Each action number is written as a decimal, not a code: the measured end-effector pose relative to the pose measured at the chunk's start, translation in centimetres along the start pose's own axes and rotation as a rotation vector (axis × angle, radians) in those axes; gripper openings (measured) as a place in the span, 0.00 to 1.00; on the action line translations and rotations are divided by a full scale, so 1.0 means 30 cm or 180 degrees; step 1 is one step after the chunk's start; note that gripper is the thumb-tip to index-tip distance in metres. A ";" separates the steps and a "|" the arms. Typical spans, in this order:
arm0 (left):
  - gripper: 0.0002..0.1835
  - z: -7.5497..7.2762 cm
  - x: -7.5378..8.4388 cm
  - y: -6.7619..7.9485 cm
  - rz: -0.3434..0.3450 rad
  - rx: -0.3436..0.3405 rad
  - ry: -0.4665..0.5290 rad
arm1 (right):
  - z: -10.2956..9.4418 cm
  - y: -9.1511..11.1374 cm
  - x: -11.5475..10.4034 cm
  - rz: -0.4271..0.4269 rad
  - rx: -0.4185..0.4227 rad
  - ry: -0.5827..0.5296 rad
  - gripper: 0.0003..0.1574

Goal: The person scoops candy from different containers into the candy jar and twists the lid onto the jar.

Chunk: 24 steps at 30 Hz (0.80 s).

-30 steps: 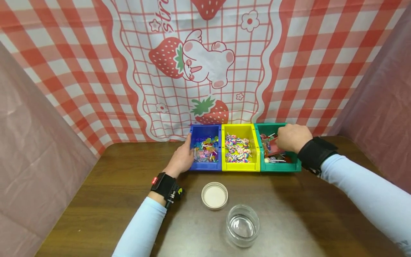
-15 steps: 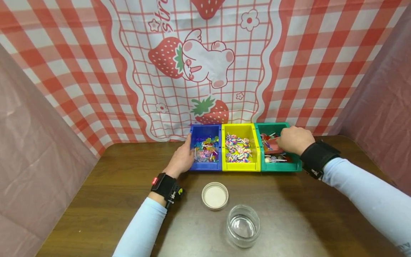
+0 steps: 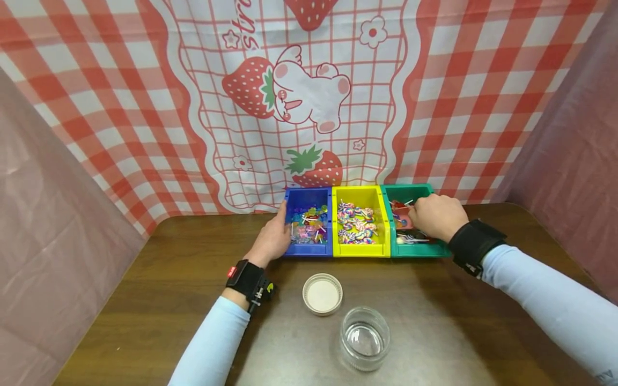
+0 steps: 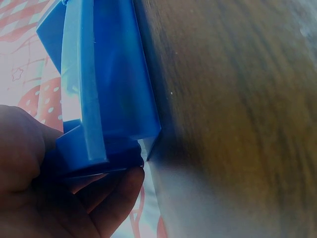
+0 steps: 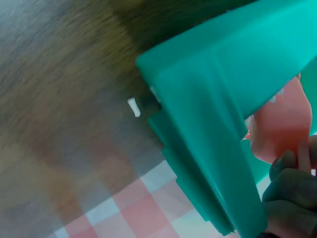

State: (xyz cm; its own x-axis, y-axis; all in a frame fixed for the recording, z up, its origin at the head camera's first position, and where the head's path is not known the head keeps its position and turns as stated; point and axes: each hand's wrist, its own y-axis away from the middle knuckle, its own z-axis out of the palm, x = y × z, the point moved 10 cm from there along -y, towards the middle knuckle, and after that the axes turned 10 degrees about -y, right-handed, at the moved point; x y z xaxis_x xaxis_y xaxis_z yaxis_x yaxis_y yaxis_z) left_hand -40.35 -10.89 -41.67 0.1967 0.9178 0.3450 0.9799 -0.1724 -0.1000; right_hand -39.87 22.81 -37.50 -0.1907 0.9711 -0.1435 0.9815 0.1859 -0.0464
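Note:
My left hand (image 3: 271,239) grips the outer left side of the blue bin (image 3: 309,250). In the left wrist view the thumb and fingers (image 4: 121,201) lie around the end of its wall. Colourful small candies (image 3: 310,228) and lollipops fill part of that bin. Inside the green bin (image 3: 420,250), my right hand (image 3: 440,215) holds a pink scoop (image 5: 280,124) by its handle, pinched between thumb and fingers in the right wrist view. Lollipops with white sticks (image 3: 410,237) lie around the scoop; the hand hides part of the green bin.
Between these two stands a yellow bin (image 3: 361,250) with swirled candies (image 3: 356,222). A glass jar (image 3: 365,339) without a lid and a round cream lid (image 3: 323,295) sit on the wooden table (image 3: 169,289). A checked strawberry cloth (image 3: 309,102) hangs close behind the bins.
My right hand has shifted slightly within the green bin, and the scoop has turned and dipped among the candies. The left hand stays in place on the blue bin.

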 end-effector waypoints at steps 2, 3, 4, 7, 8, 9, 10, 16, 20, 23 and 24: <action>0.35 0.002 0.002 -0.001 -0.0003 0.0002 -0.0017 | 0.005 -0.003 0.008 0.0034 -0.0022 -0.0015 0.25; 0.35 0.002 0.003 -0.001 -0.0007 0.0000 -0.0016 | 0.007 -0.004 0.011 0.0047 -0.0038 -0.0028 0.25; 0.35 0.003 0.003 -0.002 -0.0011 0.0003 -0.0020 | 0.008 -0.005 0.014 0.0056 -0.0046 -0.0030 0.26; 0.35 0.003 0.004 -0.002 -0.0014 0.0004 -0.0025 | 0.006 -0.005 0.016 0.0049 -0.0055 -0.0030 0.26; 0.35 0.002 0.005 -0.002 -0.0017 0.0009 -0.0025 | 0.002 -0.004 0.016 0.0038 -0.0046 -0.0022 0.26; 0.35 0.002 0.005 -0.002 -0.0018 0.0013 -0.0022 | 0.000 -0.003 0.016 0.0027 -0.0043 -0.0013 0.26; 0.35 0.002 0.007 -0.002 -0.0015 0.0010 -0.0021 | -0.002 -0.002 0.017 0.0021 -0.0037 -0.0005 0.26; 0.35 0.004 0.005 0.001 -0.0037 -0.0001 -0.0013 | -0.013 0.006 0.036 -0.0010 0.0029 0.0060 0.29; 0.35 0.002 0.002 0.001 -0.0053 0.0006 -0.0009 | -0.023 0.013 0.044 -0.0061 0.0086 0.0024 0.31; 0.35 0.002 0.000 0.001 -0.0059 -0.0003 -0.0010 | -0.025 0.018 0.052 -0.0067 0.0093 -0.0047 0.31; 0.35 0.002 0.000 0.001 -0.0059 -0.0006 -0.0012 | -0.025 0.019 0.055 -0.0060 0.0099 -0.0066 0.31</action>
State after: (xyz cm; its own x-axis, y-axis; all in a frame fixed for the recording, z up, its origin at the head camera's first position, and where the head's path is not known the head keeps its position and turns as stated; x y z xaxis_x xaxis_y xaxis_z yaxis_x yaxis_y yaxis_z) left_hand -40.33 -10.87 -41.72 0.1782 0.9222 0.3431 0.9835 -0.1559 -0.0919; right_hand -39.62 24.63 -37.01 -0.2097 0.9641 -0.1628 0.9767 0.1989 -0.0800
